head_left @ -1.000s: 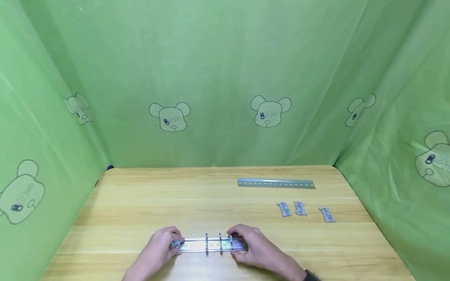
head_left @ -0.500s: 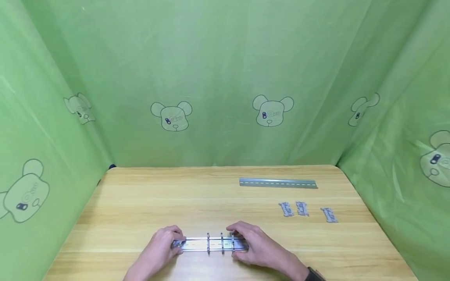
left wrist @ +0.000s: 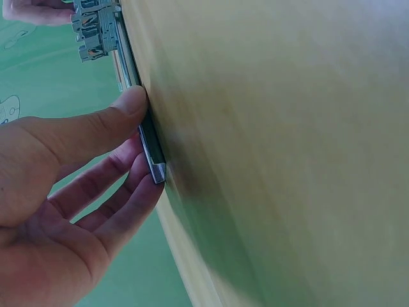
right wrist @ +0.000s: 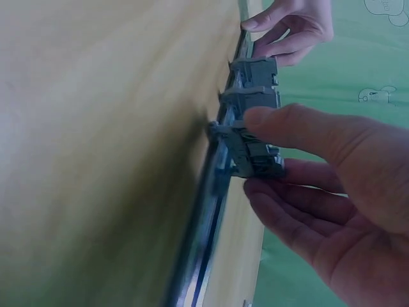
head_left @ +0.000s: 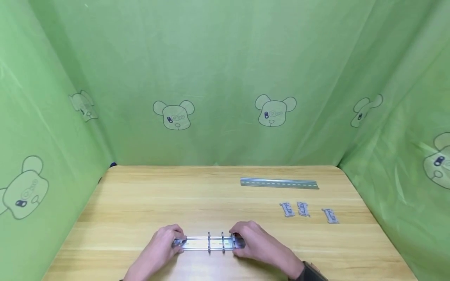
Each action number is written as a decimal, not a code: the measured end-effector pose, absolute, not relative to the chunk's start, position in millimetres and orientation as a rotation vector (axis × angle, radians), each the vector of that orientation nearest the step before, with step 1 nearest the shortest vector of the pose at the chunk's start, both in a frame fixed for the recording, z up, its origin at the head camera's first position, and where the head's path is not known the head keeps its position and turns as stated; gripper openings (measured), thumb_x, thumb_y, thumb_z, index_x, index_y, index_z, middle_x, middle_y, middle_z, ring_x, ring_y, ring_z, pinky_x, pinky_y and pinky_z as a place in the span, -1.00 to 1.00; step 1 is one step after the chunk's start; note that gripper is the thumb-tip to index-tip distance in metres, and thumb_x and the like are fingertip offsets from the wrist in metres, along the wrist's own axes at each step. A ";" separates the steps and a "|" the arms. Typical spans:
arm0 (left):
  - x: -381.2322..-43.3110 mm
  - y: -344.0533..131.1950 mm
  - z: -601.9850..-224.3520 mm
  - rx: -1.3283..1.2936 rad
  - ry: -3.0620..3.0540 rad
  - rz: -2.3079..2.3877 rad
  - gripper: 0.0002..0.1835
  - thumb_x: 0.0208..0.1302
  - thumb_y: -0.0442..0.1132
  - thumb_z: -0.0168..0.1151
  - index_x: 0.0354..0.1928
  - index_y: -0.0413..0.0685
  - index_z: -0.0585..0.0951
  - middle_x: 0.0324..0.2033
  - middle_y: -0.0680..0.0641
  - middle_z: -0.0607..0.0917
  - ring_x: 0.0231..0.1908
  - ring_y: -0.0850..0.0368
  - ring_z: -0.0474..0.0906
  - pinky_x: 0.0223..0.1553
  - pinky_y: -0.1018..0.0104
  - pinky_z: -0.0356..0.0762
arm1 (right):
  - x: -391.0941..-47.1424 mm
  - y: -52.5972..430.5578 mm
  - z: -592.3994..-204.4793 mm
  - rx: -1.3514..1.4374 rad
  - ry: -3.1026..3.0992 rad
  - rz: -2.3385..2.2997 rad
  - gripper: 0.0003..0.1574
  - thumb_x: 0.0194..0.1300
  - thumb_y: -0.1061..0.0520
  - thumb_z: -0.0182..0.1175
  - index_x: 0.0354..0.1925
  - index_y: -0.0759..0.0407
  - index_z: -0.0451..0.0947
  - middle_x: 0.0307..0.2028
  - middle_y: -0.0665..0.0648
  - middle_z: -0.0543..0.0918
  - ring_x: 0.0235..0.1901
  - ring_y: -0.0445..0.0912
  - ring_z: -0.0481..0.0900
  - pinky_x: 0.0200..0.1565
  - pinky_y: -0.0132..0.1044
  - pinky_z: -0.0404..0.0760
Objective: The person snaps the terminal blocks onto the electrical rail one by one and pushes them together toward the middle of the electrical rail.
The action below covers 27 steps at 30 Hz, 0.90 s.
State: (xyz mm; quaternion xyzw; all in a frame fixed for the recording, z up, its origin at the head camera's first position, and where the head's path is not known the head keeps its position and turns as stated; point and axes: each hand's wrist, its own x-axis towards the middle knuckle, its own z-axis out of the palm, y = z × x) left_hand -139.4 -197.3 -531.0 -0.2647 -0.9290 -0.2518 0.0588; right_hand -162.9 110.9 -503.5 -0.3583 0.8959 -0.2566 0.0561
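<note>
A metal DIN rail (head_left: 196, 244) lies lengthwise near the table's front. My left hand (head_left: 163, 242) grips its left end, thumb on one edge and fingers on the other; in the left wrist view the rail's cut end (left wrist: 158, 171) shows by the fingers. Two grey terminal blocks (right wrist: 255, 71) (right wrist: 252, 98) stand across the rail, a small gap apart. My right hand (head_left: 256, 244) pinches a third terminal block (right wrist: 252, 152) between thumb and fingers at the rail, right of the other two. That block leans compared with its neighbours in the right wrist view.
Three loose grey terminal blocks (head_left: 287, 209) (head_left: 303, 209) (head_left: 330, 216) lie flat on the wooden table (head_left: 151, 195) at the right. Behind them lies another slotted DIN rail (head_left: 279, 183). A green curtain (head_left: 218, 78) encloses the back and sides.
My right hand's fingers have drawn in closer around the third terminal block. The left hand keeps its grip on the rail's end. The head view has shifted slightly.
</note>
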 end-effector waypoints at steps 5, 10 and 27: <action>-139.7 -198.9 -529.0 -0.809 -2.828 -0.763 -0.77 -0.18 -0.37 0.55 -0.37 -0.18 0.76 -0.32 -0.04 0.72 -0.31 0.05 0.65 -0.24 0.25 0.77 | -171.0 103.5 -497.4 -1.128 2.683 -0.710 -0.64 -0.08 0.14 0.48 -0.25 0.26 0.69 -0.49 0.00 0.66 -0.59 -0.33 0.41 -0.63 -0.62 0.43; -141.0 -198.9 -529.0 -0.803 -2.830 -0.783 -0.77 -0.16 -0.37 0.54 -0.35 -0.19 0.76 -0.31 -0.02 0.71 -0.30 0.04 0.66 -0.22 0.25 0.77 | -175.1 98.6 -495.8 -1.144 2.669 -0.691 -0.73 -0.08 0.14 0.48 -0.35 0.19 0.68 -0.59 -0.04 0.59 -0.65 -0.35 0.27 -0.69 -0.60 0.25; -143.4 -199.4 -537.4 -0.785 -2.845 -0.775 -0.76 -0.16 -0.33 0.54 -0.33 -0.14 0.77 -0.30 0.01 0.72 -0.29 0.09 0.65 -0.21 0.29 0.77 | -171.9 70.7 -485.5 -1.176 2.713 -0.484 0.00 -0.07 -0.34 0.42 0.19 0.23 0.51 0.05 0.18 0.57 -0.03 -0.01 0.56 -0.01 -0.16 0.70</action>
